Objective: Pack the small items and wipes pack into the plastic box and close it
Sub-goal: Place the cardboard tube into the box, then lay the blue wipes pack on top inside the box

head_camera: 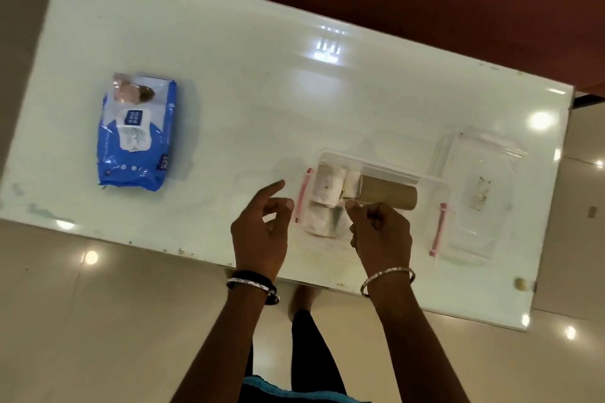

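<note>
On the far left of the glossy white desk lies the wipes pack, a soft, crinkled blue-and-white plastic pouch, flat on its back and well apart from everything else. Nearer the middle, the left hand hovers over the desk's near edge just beside the box, its fingers loosely curled and spread, holding nothing. The plastic box is clear and rectangular with rounded corners and a pink clasp at each short end; it stands open. Inside are small white wrapped bundles and a brown cardboard tube lying on its side. The right hand is over the box's near side, fingers pinched together; whether they grip anything cannot be told. Just right of the box rests its clear lid, flat on the desk.
</note>
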`<state>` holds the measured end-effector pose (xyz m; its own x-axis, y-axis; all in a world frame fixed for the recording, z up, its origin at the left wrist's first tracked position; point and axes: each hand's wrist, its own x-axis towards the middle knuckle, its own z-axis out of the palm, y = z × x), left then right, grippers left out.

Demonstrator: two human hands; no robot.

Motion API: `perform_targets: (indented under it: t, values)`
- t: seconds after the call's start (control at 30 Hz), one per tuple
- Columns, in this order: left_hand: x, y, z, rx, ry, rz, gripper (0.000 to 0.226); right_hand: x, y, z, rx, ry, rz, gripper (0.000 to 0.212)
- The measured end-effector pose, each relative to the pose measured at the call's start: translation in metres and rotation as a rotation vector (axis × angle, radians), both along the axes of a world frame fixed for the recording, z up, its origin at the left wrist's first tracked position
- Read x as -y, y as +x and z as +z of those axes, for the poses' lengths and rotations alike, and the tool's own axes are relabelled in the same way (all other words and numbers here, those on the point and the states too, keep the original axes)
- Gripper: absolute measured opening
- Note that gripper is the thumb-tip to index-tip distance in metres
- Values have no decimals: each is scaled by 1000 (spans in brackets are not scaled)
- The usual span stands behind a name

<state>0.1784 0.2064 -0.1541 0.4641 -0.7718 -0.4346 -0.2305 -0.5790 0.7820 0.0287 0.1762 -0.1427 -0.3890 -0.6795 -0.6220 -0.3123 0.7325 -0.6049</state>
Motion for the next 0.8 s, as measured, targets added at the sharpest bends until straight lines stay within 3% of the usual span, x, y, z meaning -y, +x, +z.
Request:
perform_targets:
  t: [0.07, 0.2, 0.47, 0.67, 0.8]
  values:
    - [-11, 18, -5, -40, 27, 105, 20, 3, 26, 8, -53, -63, 156, 29]
    - [-19, 74, -13, -240, 111, 413, 18, 21, 91, 6, 66, -180, 348, 25]
    - [-8, 197, -18, -502, 211, 1004, 35, 79, 233, -13, 5, -226, 685, 7]
    - [11, 241, -27, -811, 321, 1021, 33, 125, 300, -50, -90, -167, 914, 64]
    - [20, 258, -40, -831, 325, 1042, 22, 147, 331, -81, -163, -76, 1110, 85]
